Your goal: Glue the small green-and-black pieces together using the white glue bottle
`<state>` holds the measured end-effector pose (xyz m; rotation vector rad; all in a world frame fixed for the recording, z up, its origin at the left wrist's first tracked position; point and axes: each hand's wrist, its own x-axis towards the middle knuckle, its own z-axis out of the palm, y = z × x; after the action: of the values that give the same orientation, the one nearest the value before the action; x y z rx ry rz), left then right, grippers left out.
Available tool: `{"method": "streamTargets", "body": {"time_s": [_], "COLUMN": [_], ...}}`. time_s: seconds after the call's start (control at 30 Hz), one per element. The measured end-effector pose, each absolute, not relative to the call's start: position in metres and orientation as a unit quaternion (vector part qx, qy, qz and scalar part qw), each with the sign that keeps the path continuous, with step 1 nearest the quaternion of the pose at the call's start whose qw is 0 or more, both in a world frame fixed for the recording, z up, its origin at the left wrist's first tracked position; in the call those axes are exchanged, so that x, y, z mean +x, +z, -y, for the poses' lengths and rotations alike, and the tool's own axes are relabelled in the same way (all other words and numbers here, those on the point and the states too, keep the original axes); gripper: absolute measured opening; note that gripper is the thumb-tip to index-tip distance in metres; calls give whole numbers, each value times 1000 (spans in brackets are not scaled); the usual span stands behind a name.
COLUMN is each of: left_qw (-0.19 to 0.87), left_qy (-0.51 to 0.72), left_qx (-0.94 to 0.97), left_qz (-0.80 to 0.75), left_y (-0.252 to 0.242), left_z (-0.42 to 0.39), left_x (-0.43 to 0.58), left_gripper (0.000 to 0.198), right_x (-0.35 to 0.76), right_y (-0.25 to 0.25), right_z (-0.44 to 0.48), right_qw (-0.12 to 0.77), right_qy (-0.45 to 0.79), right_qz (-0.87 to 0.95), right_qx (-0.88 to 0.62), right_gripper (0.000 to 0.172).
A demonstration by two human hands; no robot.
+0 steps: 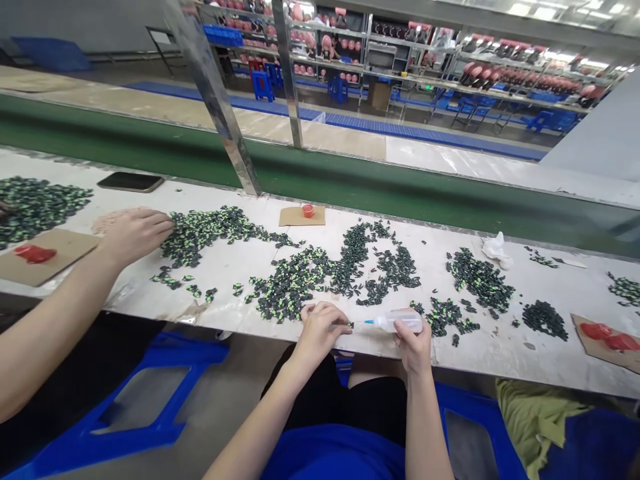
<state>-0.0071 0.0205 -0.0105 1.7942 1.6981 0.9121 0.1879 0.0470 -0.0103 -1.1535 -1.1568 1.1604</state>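
My right hand (pixel 416 341) is wrapped round a clear squeeze bottle (pixel 400 321), tilted nearly flat. Its thin blue nozzle (pixel 369 322) points left toward my left hand (pixel 324 328). Between the left thumb and fingers is a small dark part (pixel 351 325), pinched just short of the nozzle; its details are too small to make out. Behind the left hand spreads a pile of small black parts with green bits (pixel 290 283). Plain dark parts (pixel 355 257) lie farther back. Right of the bottle lies another green-and-black pile (pixel 445 317).
A co-worker's hand (pixel 137 233) reaches to a pile (pixel 215 230) on the left. A red cup (pixel 308 211) stands on cardboard at the back. A phone (pixel 131 181), crumpled tissue (pixel 496 250) and red items on cardboard (pixel 607 337) lie around. A metal post (pixel 220 107) rises behind the worktable.
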Motion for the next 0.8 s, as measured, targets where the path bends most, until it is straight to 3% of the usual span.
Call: {"method": "streamTargets", "body": {"time_s": [0.1, 0.33, 0.8], "left_qw": [262, 286, 282], "left_qy": [334, 344, 361], "left_qx": [661, 655, 622], "left_qz": [-619, -609, -634], "left_y": [-10, -13, -13], "left_z": [-19, -17, -15], "left_x": [-11, -12, -11], "left_gripper": [7, 23, 12], "right_x": [182, 164, 162], "right_y": [-11, 0, -1], "right_z": [-45, -42, -41], "right_qw": [539, 520, 482], "right_qy": [480, 336, 334], "right_qz": [469, 523, 543], "right_qx": [-509, -585, -602], "right_gripper": [34, 42, 38]}}
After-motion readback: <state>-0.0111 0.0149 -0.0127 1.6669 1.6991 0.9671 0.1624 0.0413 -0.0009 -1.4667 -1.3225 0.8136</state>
